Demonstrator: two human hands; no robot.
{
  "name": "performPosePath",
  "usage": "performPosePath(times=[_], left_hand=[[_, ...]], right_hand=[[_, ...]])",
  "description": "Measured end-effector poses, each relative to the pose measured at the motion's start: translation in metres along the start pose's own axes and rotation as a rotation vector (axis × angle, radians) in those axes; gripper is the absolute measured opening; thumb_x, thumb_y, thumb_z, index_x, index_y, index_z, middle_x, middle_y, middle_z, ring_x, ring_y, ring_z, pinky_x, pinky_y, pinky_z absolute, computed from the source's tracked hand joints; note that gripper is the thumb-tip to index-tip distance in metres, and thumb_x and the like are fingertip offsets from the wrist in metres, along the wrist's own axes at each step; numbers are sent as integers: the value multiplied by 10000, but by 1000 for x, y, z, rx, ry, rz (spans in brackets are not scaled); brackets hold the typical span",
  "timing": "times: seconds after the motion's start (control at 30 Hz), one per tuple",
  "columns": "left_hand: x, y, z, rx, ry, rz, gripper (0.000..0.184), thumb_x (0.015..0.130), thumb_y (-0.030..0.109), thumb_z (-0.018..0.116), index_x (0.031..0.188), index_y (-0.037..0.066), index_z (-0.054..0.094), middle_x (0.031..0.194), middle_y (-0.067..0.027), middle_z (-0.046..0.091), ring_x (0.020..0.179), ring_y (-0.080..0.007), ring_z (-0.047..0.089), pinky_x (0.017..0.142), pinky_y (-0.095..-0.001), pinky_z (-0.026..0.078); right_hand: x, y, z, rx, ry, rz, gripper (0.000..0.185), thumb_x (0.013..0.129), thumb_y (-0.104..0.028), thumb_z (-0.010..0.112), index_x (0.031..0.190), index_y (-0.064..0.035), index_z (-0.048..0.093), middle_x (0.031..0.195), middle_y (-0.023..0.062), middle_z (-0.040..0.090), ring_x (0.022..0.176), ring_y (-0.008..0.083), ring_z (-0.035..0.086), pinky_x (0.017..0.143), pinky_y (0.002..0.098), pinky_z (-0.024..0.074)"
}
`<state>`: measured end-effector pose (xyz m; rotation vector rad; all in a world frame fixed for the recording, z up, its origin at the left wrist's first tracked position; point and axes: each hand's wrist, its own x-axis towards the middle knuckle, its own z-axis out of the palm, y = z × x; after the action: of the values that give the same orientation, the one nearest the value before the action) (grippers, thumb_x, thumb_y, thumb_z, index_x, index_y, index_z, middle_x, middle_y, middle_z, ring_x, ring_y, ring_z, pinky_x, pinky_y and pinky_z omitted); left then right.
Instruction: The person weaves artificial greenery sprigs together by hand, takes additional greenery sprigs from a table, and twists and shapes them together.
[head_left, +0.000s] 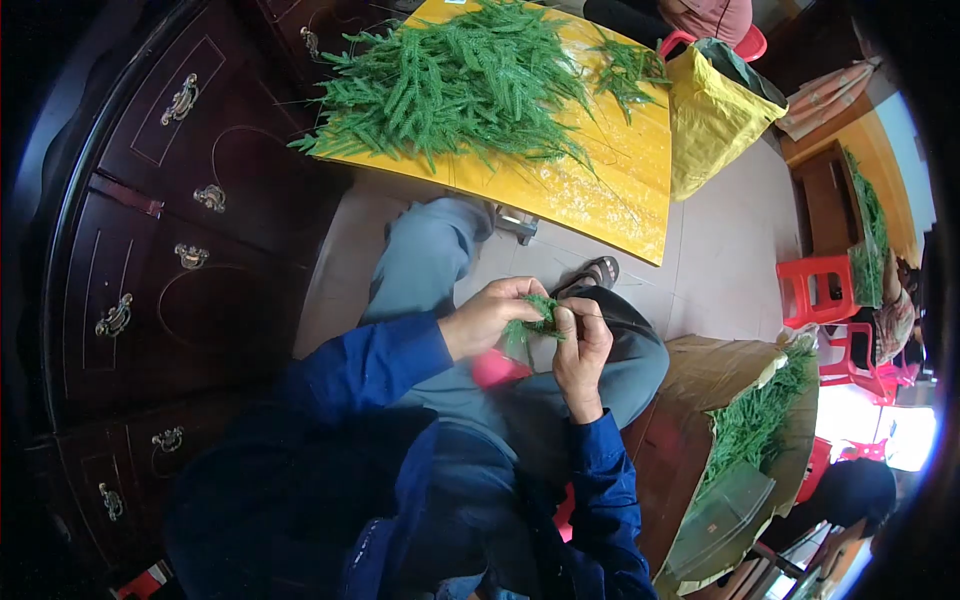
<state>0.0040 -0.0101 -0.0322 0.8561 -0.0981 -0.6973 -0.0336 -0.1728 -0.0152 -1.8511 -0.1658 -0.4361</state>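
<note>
Over my lap, a small green artificial pine sprig (538, 322) is between my two hands. My left hand (490, 320) is closed on the sprig from the left, fingertips pinched on its leafy part. On the other side, my right hand (583, 352) pinches its thin stem end between thumb and fingers. Just under my left hand a blurred pink-red object (498, 369) shows; its kind cannot be made out. Ahead of my knees, a large heap of similar green sprigs (455, 85) lies on the yellow table (610, 205).
Dark drawers (150, 230) stand close on my left. A yellow sack (715, 120) leans by the table's right side. To my right, a cardboard box (690, 400) holds more greenery. Red stools (815, 287) and other people are farther off.
</note>
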Motion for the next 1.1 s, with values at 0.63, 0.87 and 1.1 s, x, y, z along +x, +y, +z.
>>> performPosePath(times=[0.63, 0.87, 1.1], left_hand=[[1, 20, 21, 880, 324, 638, 310, 818, 21, 647, 1127, -2, 641, 1090, -55, 649, 1051, -145, 598, 931, -298, 470], [-2, 29, 6, 1025, 76, 420, 107, 811, 53, 663, 897, -8, 649, 873, -32, 661, 817, -124, 616, 763, -296, 493], [-1, 24, -2, 257, -66, -29, 83, 884, 34, 606, 964, 14, 604, 879, 4, 622, 818, -67, 582, 742, -238, 479]], right_hand=[[-5, -7, 5, 183, 60, 97, 65, 935, -28, 630, 880, -3, 607, 782, 23, 592, 686, 91, 531, 652, 226, 442], [-3, -14, 0, 488, -19, 416, 92, 978, -120, 616, 948, -36, 593, 818, -17, 588, 729, 61, 545, 676, 213, 460], [-5, -2, -1, 484, -42, 383, 104, 974, -129, 623, 944, -30, 610, 815, -29, 588, 727, 51, 525, 668, 212, 450]])
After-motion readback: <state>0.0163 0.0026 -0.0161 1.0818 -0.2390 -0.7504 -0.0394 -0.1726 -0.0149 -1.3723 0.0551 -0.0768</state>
